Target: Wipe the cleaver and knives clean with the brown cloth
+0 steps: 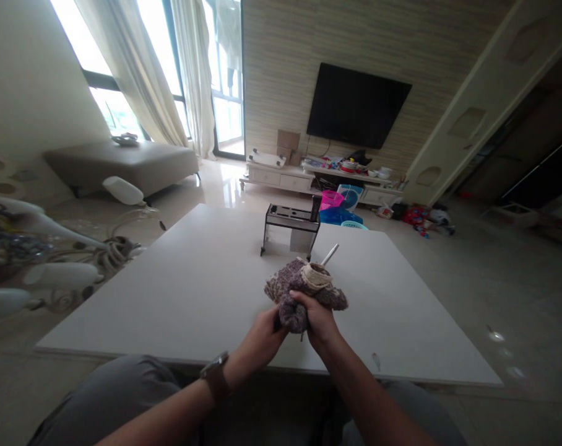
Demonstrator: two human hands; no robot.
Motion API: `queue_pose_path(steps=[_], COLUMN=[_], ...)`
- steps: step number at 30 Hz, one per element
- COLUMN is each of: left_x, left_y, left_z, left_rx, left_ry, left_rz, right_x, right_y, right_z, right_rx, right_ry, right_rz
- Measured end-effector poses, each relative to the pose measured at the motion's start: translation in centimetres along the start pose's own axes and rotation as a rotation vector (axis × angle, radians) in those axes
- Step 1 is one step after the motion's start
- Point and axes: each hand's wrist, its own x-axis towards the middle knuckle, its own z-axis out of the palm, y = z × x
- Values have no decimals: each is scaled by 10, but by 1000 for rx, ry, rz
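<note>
A bunched, fuzzy brown-grey cloth [285, 275] with a beige rolled part is held just above the near middle of the white table [192, 279]. My right hand [322, 319] is closed around its right side, thumb on top. From the left, my left hand [262, 337] is closed at the cloth's lower end, its fingers mostly hidden. A slim silver piece [330, 254] shows beyond the cloth, pointing away to the right; whether it is held in the cloth cannot be seen. Behind stands a knife block [288, 217] with a black handle [315, 208] upright at its right end.
A small clear mark or object [376, 360] is near the table's front edge. White lamp parts [62, 274] and cables are at left, beside a grey bench [123, 162]. Past the table are a pink basket [331, 199], blue tubs and a cluttered TV cabinet [281, 178].
</note>
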Motion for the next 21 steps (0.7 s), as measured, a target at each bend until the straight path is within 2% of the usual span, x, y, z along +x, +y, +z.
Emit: queue_pose_path(steps=[5,12,21], left_x=[0,4,5], left_y=[4,7,26], left_z=[2,-3,-11], left_rx=[19,85,319], left_ry=[2,28,-6], left_rz=[15,41,-28], right_x=[0,17,59], right_y=[-7,-14,-81], right_z=[-2,13,11], right_rx=[2,93,162], right_ry=[-29,-51,-122], right_rz=[38,22,-34])
